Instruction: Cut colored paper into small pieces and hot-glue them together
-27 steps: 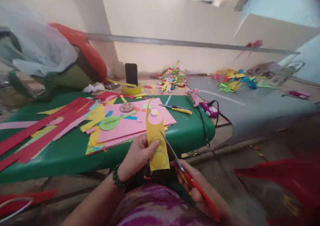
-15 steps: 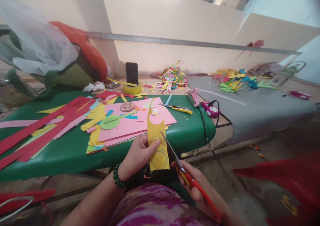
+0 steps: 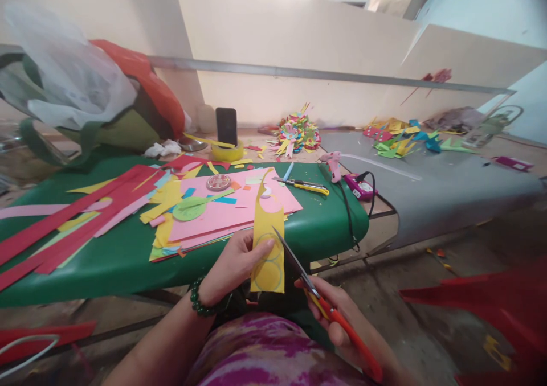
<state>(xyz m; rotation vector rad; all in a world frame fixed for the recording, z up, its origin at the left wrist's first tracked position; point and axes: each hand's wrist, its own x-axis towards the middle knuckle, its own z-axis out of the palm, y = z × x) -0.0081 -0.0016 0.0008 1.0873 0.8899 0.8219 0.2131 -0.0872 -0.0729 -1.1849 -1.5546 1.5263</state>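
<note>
My left hand [image 3: 238, 261] pinches a strip of yellow paper [image 3: 269, 224] between thumb and fingers, held upright in front of the table edge. Circles are drawn on its lower part, and a rounded piece is cut out near its top. My right hand [image 3: 335, 306] grips a pair of scissors [image 3: 352, 337] with orange-red handles. Their blades point up and left, with the tip close to the paper's right side; whether it touches cannot be made out. A bit of yellow shows by the right fingers, partly hidden.
On the green-covered table [image 3: 98, 283] lie pink sheets [image 3: 222, 215], red strips [image 3: 106, 209], a utility knife [image 3: 307, 187] and a pink glue gun [image 3: 333, 167]. Behind stand a phone [image 3: 226, 127], a tape roll [image 3: 227, 151] and a paper-flower bunch [image 3: 298, 134]. A grey-covered table [image 3: 453, 187] adjoins right.
The yellow strip has turned slightly, and its lower end has shifted a little to the left. The scissors stay close to its right side. The view has moved slightly.
</note>
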